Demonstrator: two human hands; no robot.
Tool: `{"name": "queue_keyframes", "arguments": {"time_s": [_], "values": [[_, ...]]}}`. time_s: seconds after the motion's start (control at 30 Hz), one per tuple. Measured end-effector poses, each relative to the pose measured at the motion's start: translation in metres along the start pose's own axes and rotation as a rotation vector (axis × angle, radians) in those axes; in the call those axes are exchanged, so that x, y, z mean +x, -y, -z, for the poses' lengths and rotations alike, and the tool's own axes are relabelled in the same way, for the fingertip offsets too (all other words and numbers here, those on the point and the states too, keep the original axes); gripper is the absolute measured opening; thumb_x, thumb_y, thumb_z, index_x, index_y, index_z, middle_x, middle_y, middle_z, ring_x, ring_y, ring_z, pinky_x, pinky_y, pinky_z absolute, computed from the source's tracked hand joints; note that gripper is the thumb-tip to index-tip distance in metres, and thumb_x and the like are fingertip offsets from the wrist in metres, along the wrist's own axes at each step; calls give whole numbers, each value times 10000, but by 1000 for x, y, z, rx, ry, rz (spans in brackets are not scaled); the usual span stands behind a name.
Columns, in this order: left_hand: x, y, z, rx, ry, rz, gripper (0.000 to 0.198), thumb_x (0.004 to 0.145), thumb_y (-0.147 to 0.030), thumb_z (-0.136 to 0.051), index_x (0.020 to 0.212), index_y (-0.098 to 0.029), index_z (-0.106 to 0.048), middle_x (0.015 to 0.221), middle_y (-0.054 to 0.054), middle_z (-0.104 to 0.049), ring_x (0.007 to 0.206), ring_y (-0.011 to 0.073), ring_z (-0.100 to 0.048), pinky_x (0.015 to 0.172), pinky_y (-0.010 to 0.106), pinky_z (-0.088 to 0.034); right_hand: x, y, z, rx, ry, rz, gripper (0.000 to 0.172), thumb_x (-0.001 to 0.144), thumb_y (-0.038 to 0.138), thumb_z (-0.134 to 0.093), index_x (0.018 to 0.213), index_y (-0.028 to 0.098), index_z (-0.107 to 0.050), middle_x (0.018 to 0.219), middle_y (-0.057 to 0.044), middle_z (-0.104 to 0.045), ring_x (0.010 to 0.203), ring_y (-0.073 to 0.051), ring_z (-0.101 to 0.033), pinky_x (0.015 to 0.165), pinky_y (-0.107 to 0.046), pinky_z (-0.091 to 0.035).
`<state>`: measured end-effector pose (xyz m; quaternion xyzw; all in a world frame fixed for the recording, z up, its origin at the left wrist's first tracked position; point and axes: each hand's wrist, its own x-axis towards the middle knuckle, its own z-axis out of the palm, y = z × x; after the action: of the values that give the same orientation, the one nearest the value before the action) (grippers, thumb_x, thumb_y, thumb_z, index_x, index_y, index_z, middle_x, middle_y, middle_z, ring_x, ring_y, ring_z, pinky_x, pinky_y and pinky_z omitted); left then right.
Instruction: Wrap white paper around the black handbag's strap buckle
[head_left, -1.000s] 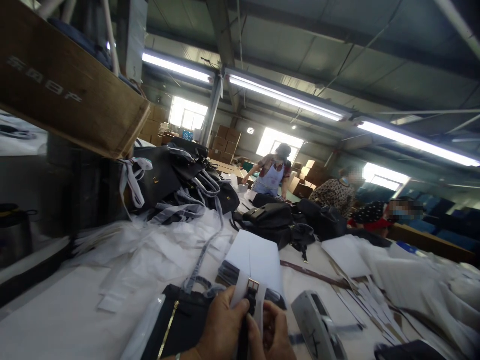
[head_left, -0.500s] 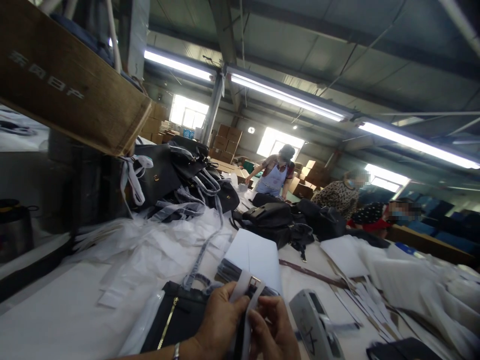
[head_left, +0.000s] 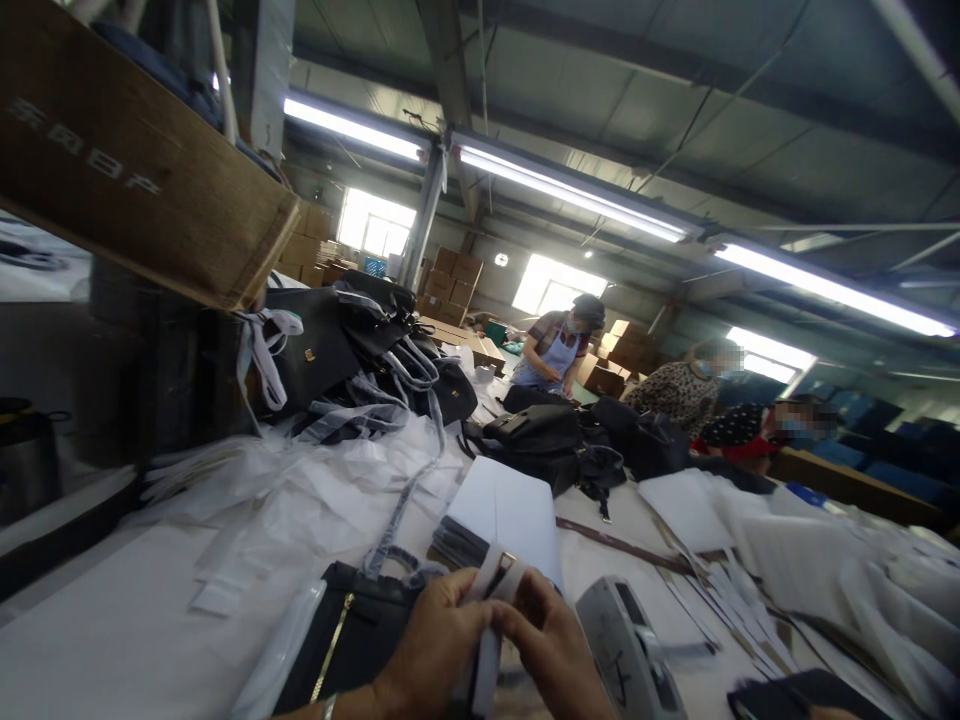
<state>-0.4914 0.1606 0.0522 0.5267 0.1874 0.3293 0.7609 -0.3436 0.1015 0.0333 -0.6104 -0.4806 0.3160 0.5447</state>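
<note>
Low in the middle, my left hand (head_left: 431, 645) pinches a dark strap with a gold buckle (head_left: 508, 558) at its top end. A white wrapping strip (head_left: 489, 572) runs round the strap just below the buckle. My right hand (head_left: 559, 640) grips the same strip and strap from the other side, its thumb meeting my left thumb. Partly behind my left wrist lies a black handbag (head_left: 360, 620) with a gold zipper; its handle is wrapped in film. A grey tape dispenser (head_left: 628, 645) stands just right of my right hand.
Beyond my hands lies a stack of white sheets (head_left: 502, 510). Loose white wrapping paper (head_left: 285, 510) covers the left, and black bags (head_left: 532, 430) are heaped behind. A brown box (head_left: 150, 180) juts in at upper left. Several co-workers (head_left: 559, 345) are across the table.
My right fingers have closed in against my left thumb, and the buckle end sits slightly lower between my hands. The co-worker in the apron has drawn an outstretched arm in.
</note>
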Motion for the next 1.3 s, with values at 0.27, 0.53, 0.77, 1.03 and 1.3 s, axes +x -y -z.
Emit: {"name": "queue_keyframes", "arguments": {"time_s": [0.27,0.53,0.77,1.03,1.3], "values": [[-1,21,0,-74,20,-82,450,793,-249,-660,1230,-142,-637,1080,112,-682,990,255,-623,967,366,-475,7,21,-1,-83,49,-79,291,734,353,-726,939,159,-651,774,-1,-650,700,-151,-581,572,-224,-428],[-3,13,-10,32,-31,-48,401,802,-235,-583,1182,-145,-672,779,35,-645,644,140,-507,580,223,-385,17,45,26,38,318,-107,437,793,327,-692,1182,195,-543,876,23,-592,560,-64,-492,439,-160,-363],[-2,17,-11,248,-37,-114,675,738,-86,-442,1398,-205,-516,1348,53,-592,1229,246,-543,1014,289,-427,15,62,39,52,416,-177,246,797,266,-667,1014,151,-645,737,16,-627,473,-67,-532,462,-172,-454],[-15,30,-4,516,2,-186,528,825,-168,-478,1349,-175,-544,1266,81,-628,1152,236,-575,1026,320,-420,18,45,46,86,308,-189,215,692,280,-726,819,141,-624,591,21,-607,415,-86,-529,408,-175,-429],[-23,22,-6,252,104,16,545,861,-295,-492,1389,-161,-513,858,43,-637,693,151,-525,615,239,-419,15,24,56,210,322,-182,139,743,205,-684,845,157,-604,631,10,-617,479,-97,-551,467,-213,-505]]}}
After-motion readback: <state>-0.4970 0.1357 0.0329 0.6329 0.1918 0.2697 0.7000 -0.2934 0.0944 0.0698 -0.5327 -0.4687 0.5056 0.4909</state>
